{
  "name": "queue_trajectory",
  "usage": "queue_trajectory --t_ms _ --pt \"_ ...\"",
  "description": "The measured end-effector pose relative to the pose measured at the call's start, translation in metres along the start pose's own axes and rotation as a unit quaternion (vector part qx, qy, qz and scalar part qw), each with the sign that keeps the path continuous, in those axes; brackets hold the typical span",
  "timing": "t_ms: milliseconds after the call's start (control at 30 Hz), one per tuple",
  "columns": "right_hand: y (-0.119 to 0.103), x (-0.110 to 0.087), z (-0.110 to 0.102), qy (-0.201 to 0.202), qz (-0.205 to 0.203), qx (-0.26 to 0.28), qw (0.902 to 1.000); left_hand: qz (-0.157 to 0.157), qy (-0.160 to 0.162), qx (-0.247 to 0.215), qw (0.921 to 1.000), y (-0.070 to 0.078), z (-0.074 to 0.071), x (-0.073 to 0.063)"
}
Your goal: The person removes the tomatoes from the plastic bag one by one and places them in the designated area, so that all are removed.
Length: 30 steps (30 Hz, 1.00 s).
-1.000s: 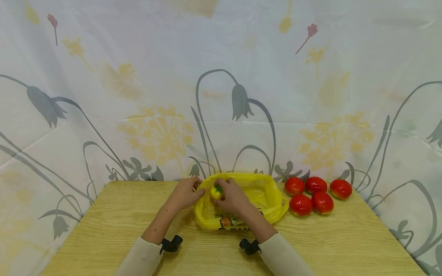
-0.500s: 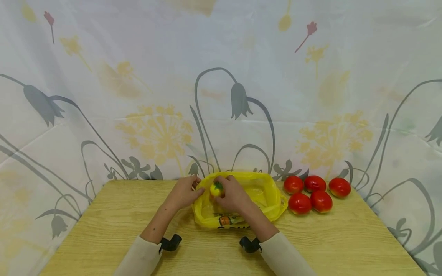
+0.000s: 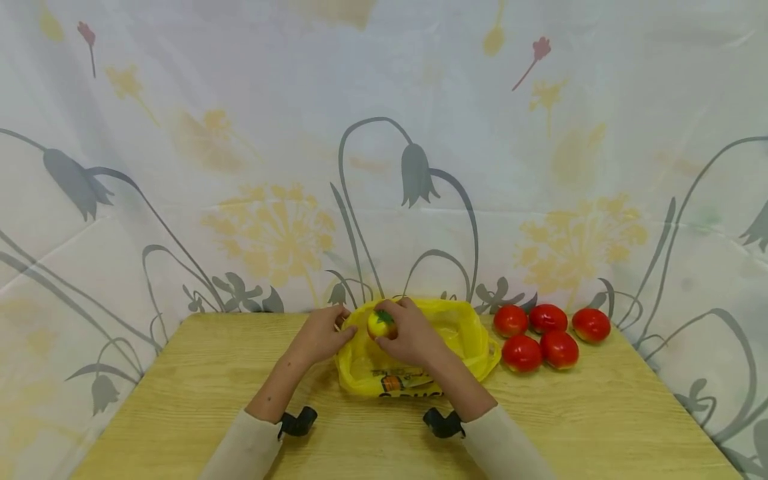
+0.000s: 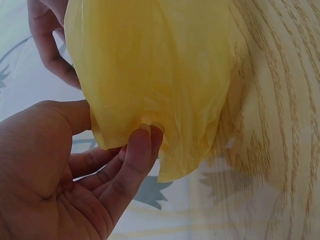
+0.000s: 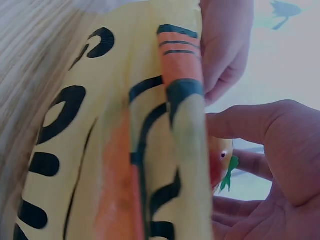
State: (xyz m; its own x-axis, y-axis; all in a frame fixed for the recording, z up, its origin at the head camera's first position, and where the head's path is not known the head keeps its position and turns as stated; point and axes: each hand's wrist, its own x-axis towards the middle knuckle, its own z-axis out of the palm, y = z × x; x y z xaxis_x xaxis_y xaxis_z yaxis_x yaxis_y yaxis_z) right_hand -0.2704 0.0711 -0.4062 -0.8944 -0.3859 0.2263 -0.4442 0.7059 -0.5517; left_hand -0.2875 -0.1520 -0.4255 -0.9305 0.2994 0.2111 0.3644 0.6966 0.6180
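A yellow plastic bag point(image 3: 441, 387) with black print stands with its mouth spread open on the table. My left hand point(image 3: 319, 335) holds its left rim; in the left wrist view the thumb and fingers pinch the thin yellow plastic point(image 4: 155, 65). Over the left part of the bag's mouth, my right hand point(image 3: 414, 335) grips a small yellow-and-red fruit point(image 3: 381, 325) with green leaves on top. The right wrist view shows part of that fruit point(image 5: 220, 160) between thumb and fingers, the rest hidden behind the bag's printed side. I cannot tell its exact kind.
To the right of the bag, several glossy red round fruits, perhaps tomatoes point(image 3: 523, 354), lie close together on the wooden table point(image 3: 228, 373). A flower-patterned cloth point(image 3: 528, 167) hangs behind the table's back edge. Each wrist wears a black camera mount point(image 3: 298, 422).
My right hand has shifted slightly up and to the right with the fruit in its fingers. The left hand has stayed at the bag's left rim.
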Motion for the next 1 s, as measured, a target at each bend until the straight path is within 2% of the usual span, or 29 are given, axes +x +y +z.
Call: queue_trajectory --t_ms 367,667,1000 --pt "0.000 -0.007 -0.005 0.048 -0.022 0.028 0.9982 -0.010 -0.003 -0.007 0.9999 0.001 0.000 0.001" --pt "0.001 -0.016 -0.012 0.061 -0.029 0.047 0.9966 -0.009 0.000 -0.009 0.9999 0.005 0.000 0.003" --pt "0.004 -0.032 -0.018 0.082 -0.015 0.063 0.9945 -0.018 -0.003 -0.005 0.9998 0.003 0.001 0.000"
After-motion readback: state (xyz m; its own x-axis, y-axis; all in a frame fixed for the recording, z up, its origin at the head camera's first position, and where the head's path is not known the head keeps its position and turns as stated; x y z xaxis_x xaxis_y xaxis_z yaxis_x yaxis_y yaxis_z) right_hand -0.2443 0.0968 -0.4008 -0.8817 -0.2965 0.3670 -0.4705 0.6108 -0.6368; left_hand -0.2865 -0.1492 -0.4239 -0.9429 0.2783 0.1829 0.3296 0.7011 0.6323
